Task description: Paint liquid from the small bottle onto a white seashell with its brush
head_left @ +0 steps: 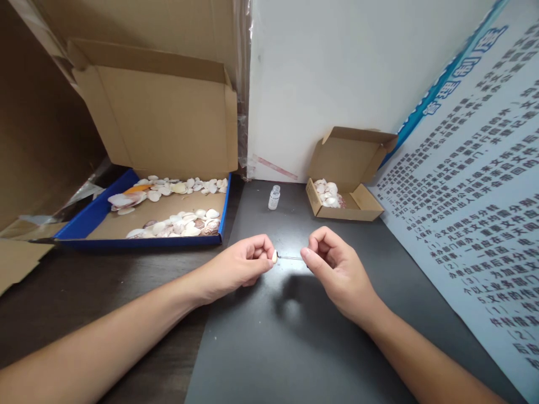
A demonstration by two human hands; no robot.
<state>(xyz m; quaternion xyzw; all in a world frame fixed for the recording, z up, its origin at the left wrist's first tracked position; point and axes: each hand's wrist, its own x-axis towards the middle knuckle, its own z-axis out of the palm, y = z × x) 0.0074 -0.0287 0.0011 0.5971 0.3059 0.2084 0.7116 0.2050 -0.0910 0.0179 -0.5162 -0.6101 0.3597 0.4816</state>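
Between the fingertips of my left hand [248, 261] is a small whitish shell [275, 257]. My right hand [334, 269] is closed on one end of a thin brush-like stick [290, 258]; its dark tip meets the shell's right side. The end inside my right fingers is hidden. Both hands are above the dark grey mat [261, 348], facing each other with a short gap between. Beyond them a small clear bottle [274, 198] with a white label stands upright, its neck uncapped.
At the left, a blue-edged cardboard box [143, 242] with a raised lid holds several shells [189, 224] in two groups. A smaller brown box [349, 213] at the back right, lid up, contains white shells [328, 193]. A white panel [320, 73] and a printed poster [471, 224] border the mat.
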